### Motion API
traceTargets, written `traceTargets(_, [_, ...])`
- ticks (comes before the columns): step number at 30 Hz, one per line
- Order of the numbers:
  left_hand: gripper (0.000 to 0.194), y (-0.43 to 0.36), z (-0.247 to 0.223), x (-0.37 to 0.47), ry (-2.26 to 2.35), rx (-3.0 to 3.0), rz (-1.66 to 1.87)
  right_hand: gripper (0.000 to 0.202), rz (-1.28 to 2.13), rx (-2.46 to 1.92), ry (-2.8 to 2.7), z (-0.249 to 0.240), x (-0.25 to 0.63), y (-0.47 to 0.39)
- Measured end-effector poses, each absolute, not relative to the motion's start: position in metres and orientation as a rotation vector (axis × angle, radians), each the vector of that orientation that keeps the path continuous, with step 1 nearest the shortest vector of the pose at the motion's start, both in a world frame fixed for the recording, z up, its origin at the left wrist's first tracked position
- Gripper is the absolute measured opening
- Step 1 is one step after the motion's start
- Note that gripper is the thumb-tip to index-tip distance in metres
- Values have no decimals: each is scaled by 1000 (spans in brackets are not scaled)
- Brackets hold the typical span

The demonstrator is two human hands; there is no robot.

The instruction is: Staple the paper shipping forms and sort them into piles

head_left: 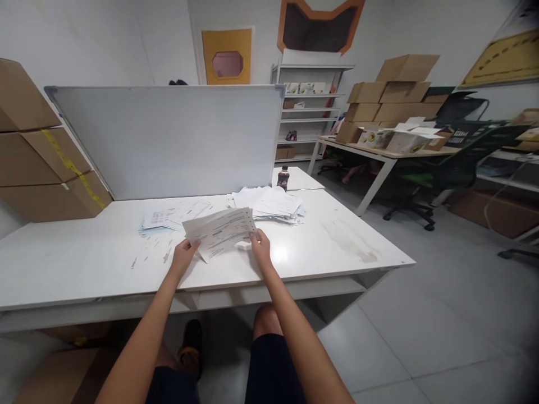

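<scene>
Printed paper sheets [223,231] are held up over the front part of the white desk [105,264], tilted so that their print faces me. My left hand [184,253] pinches their lower left edge, and my right hand [260,244] grips the right edge, beside a row of punched holes. How many sheets are held cannot be told. Behind them and to the right lies a thick, uneven pile of papers [269,203]. A smaller, thinner spread of papers [162,219] rests on the desk at the left, beyond my left hand.
A whiteboard [177,140] stands upright along the desk's back edge. Cardboard boxes [50,168] are stacked at the left. A dark bottle [283,178] stands behind the paper pile. More boxes [402,92] and an office chair [458,163] are at the right.
</scene>
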State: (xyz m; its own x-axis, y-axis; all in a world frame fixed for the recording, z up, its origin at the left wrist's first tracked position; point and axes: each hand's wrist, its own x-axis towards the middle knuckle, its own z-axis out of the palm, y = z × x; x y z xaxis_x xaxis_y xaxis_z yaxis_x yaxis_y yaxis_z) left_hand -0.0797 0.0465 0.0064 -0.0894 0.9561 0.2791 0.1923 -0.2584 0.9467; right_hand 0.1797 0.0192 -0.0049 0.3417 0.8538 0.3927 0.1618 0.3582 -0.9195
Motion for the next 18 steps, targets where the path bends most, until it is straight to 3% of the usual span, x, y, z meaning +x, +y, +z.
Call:
traceTargets(7, [70, 46, 8, -81, 1308, 1425, 1413, 19, 794, -1149, -1175, -17, 178, 34])
traceTargets(18, [47, 33, 19, -75, 1354, 1601, 1000, 27, 833, -1121, -1194, -21, 178, 36])
